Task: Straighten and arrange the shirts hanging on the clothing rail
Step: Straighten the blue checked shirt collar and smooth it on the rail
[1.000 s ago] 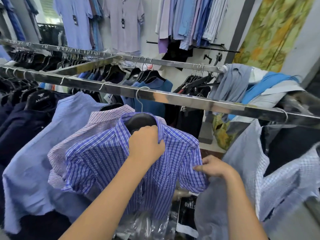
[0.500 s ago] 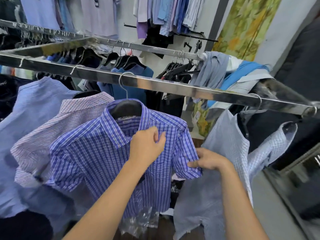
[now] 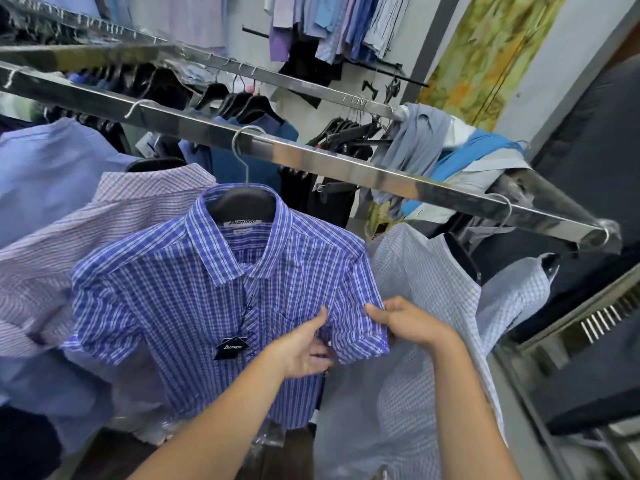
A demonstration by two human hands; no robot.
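Both hands, left hand [image 3: 301, 344] and right hand [image 3: 408, 322], pinch the blue checked shirt [image 3: 194, 306] by one sleeve, mid-straightening, so next up is probably a gentle tug flat.

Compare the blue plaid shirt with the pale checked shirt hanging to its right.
The blue plaid shirt is bold blue with white lines; the pale checked shirt is light with a fine grid. The blue plaid shirt faces front, tag showing; the pale checked shirt hangs turned sideways. Both hang from the rail.
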